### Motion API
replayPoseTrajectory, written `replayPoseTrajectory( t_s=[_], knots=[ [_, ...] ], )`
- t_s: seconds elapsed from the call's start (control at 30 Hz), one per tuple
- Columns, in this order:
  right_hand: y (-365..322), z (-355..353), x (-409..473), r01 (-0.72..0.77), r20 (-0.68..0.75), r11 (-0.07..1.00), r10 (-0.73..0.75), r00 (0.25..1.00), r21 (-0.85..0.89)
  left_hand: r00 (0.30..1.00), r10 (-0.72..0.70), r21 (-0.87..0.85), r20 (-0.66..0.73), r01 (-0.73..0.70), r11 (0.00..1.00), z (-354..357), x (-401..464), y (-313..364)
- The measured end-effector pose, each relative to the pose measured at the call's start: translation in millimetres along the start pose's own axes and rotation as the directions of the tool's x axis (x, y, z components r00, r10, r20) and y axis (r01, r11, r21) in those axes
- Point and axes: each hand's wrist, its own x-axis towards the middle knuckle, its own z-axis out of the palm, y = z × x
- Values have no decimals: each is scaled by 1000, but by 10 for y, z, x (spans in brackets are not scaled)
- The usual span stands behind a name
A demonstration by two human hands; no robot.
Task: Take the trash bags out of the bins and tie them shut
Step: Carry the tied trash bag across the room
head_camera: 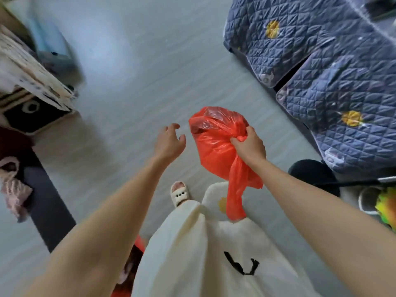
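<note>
Fingers of my right hand (248,144) clench the knotted neck of the red bag (214,142); my left hand (170,140) hovers beside it, released.

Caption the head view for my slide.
Right hand grips the red trash bag at its gathered neck; left hand hangs open beside it.

Single view only, head-worn, wide-angle (edges bend and smear). Looks steeply down from standing height, slightly forward, over person's own torso. Both forearms enter from bottom edge, reach toward frame centre; hands sit mid-frame, close to lens. Grey floor (132,67) fills upper and middle field, farther off. One slippered foot (180,193) near centre-bottom. Quilted blue cover (334,67) occupies top-right corner; cluttered furniture edge along left border. No second view, no overlap.
</note>
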Motion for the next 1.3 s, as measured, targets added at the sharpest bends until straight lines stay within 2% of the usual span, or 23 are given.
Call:
replayPoseTrajectory(
  t_s=[0.2,0.37,0.47,0.63,0.73,0.9,1.03,1.1,1.17,1.2,1.3],
  knots=[
    [-1393,-99,1441,-28,-31,1000,27,999,-1,999,-31,31,29,30,999,-835,1671,488],
    [-2304,-75,2785,-7,-31,998,9,999,57,1000,17,23,-2,-17,1000,-1316,3156,1008],
    [-2790,-9,3817,-32,4,996,32,999,83,999,38,39,-3,-38,999,-1539,4280,1379],
    [-3845,-69,5854,-34,60,997,29,998,72,999,-11,53,-32,12,999,-2033,6397,2147],
    [-4482,-239,6627,-8,60,996,2,998,88,998,8,37,-57,-6,999,-2401,7196,2540],
    [-5637,-519,8174,-63,73,988,53,996,139,1000,-18,43,-25,20,999,-3061,8778,3233],
    [-6431,-630,9655,-76,25,986,73,997,150,998,58,64,-28,-56,996,-3490,10475,3859],
    [-6821,-775,10548,-116,-27,969,125,992,218,992,128,73,-1,-127,989,-3659,11514,4349],
    [-7058,-915,10966,-110,-41,973,121,992,204,987,162,91,17,-163,982,-3751,12022,4633],
    [-7264,-1133,11474,-141,-75,968,159,984,206,984,174,83,32,-176,981,-3819,12541,5017],
    [-7585,-1529,12170,-163,-116,957,195,974,239,968,230,107,98,-241,965,-3859,13249,5643]
  ],
)
